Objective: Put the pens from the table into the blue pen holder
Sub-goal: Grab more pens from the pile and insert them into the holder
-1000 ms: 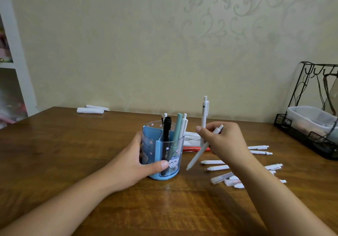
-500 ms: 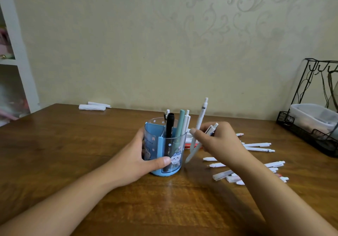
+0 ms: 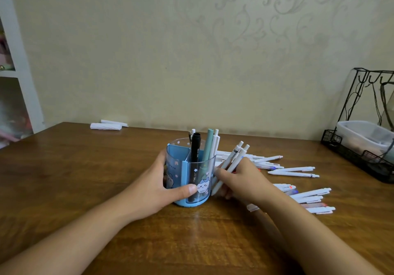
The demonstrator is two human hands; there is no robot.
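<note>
Blue translucent plastic pen holder (image 3: 187, 180) with cartoon cat prints is sitting on the brown wooden counter (image 3: 85, 178), already carrying a black marker (image 3: 195, 148), a teal pen (image 3: 207, 144) and a couple of white ones upright in its compartments. Left hand (image 3: 153, 191) is wrapping the holder's near side, thumb across the front, grip closed on it and steadying it. Right hand (image 3: 241, 180) is sitting just beside the holder's right wall, grip closed on two white click pens (image 3: 231, 163) that are tilting up and away to the right, lower ends down near the holder's base, outside it, not yet in. More white pens (image 3: 294, 171) are lying scattered on the counter to the right, near the hand; a black wire rack (image 3: 362, 125) with a clear tub is standing well apart at the far right. Step in hand, by my reading: bundling the two held pens for loading. Next move is likely calling for lifting them above the rim, turning them upright, and dropping them into an open compartment while the left hand is bracing the holder. Many pens are remaining, so the task is looking early to midway.
</note>
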